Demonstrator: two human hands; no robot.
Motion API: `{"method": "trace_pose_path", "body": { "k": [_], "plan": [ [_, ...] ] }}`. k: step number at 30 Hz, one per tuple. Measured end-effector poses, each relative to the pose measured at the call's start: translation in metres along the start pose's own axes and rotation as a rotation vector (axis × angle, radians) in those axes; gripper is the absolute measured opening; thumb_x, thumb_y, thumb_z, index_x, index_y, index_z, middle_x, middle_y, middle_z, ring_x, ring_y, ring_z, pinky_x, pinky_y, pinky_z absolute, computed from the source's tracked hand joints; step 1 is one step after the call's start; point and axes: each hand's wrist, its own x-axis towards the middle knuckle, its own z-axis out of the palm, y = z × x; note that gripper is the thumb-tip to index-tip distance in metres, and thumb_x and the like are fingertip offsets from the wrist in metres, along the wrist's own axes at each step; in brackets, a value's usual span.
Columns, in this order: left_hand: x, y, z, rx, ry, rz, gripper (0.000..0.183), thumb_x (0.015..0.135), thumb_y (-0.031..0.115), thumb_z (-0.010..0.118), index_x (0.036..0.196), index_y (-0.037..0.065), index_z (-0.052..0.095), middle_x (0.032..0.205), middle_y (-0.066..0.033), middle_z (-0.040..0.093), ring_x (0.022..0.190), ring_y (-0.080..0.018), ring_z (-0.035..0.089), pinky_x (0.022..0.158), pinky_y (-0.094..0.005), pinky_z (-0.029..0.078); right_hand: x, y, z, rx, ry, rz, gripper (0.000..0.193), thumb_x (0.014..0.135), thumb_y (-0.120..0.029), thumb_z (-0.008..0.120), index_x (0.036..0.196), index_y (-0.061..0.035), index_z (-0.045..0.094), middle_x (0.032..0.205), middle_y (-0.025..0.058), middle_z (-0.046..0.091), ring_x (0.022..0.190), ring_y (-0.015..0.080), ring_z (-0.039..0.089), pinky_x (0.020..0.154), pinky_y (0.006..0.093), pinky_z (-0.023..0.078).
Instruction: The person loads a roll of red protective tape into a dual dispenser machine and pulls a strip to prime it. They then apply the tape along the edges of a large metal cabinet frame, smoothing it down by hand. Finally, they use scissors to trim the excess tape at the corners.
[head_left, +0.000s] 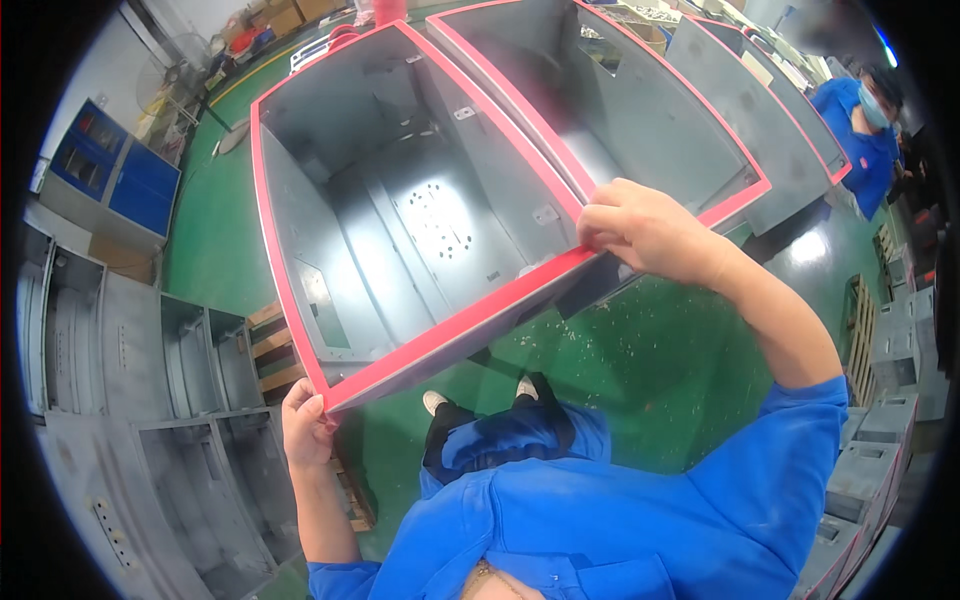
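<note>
In front of me stands an open grey metal cabinet (395, 210), its rim edged with red tape (450, 322). The nearest length of tape runs along the front edge, between my two hands. My left hand (308, 425) is closed in a pinch at the front left corner, thumb on the end of the tape. At the front right corner my right hand (655, 232) has its fingers curled closed on the tape, beside the neighbouring cabinet. What lies under the right fingertips is hidden.
A second red-edged cabinet (640, 110) adjoins on the right, with more beyond. Grey metal cases (190, 470) are stacked at left, near a wooden pallet (275, 350). Blue-doored cupboards (110, 165) and a fan stand farther back. A masked person in blue (855, 140) is at far right.
</note>
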Motion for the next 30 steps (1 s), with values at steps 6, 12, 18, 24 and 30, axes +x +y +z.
{"method": "trace_pose_path", "body": {
  "k": [6,12,18,24,30],
  "plan": [
    [0.003,0.0,-0.006,0.013,-0.021,-0.022,0.018,0.071,0.015,0.062,0.077,0.004,0.049,0.067,-0.0039,0.056,0.051,-0.0069,0.049,0.041,-0.0153,0.036,0.005,0.0,-0.006,0.111,-0.128,0.084,0.007,0.076,-0.008,0.054,0.083,-0.0067,0.052,0.082,0.0088,0.05,0.086,0.0263,0.048,0.076,0.0363,0.038],
    [0.003,0.001,-0.004,-0.007,-0.024,-0.041,0.019,0.071,0.014,0.063,0.079,0.003,0.049,0.069,-0.0045,0.056,0.051,-0.0071,0.049,0.042,-0.0157,0.037,0.005,-0.009,-0.009,0.023,-0.152,0.119,0.007,0.077,-0.007,0.052,0.084,-0.0065,0.051,0.083,0.0098,0.05,0.088,0.0271,0.048,0.077,0.0366,0.038],
    [0.004,0.004,-0.005,-0.002,-0.074,-0.027,0.019,0.071,0.014,0.063,0.079,0.003,0.049,0.069,-0.0059,0.056,0.05,-0.0079,0.048,0.042,-0.017,0.036,0.008,-0.015,-0.024,0.275,-0.266,0.277,0.007,0.079,-0.006,0.05,0.085,-0.0041,0.05,0.081,0.0098,0.051,0.066,0.021,0.056,0.06,0.0329,0.044],
    [0.008,0.004,-0.004,-0.002,-0.094,-0.032,0.021,0.07,0.015,0.063,0.078,0.002,0.049,0.069,-0.0068,0.055,0.05,-0.0087,0.047,0.042,-0.0174,0.036,0.005,-0.004,-0.013,0.152,-0.104,0.123,0.005,0.079,-0.005,0.048,0.082,-0.0023,0.051,0.07,0.0091,0.052,0.053,0.0177,0.055,0.053,0.0302,0.044],
    [0.009,0.003,-0.007,-0.032,-0.11,-0.054,0.02,0.07,0.013,0.062,0.079,0.001,0.05,0.07,-0.0078,0.056,0.051,-0.0089,0.048,0.042,-0.0178,0.038,0.019,-0.02,-0.032,0.272,-0.317,0.472,0.014,0.075,-0.009,0.053,0.086,-0.0025,0.057,0.082,0.0136,0.06,0.08,0.0268,0.057,0.071,0.0365,0.044]
  ]
}}
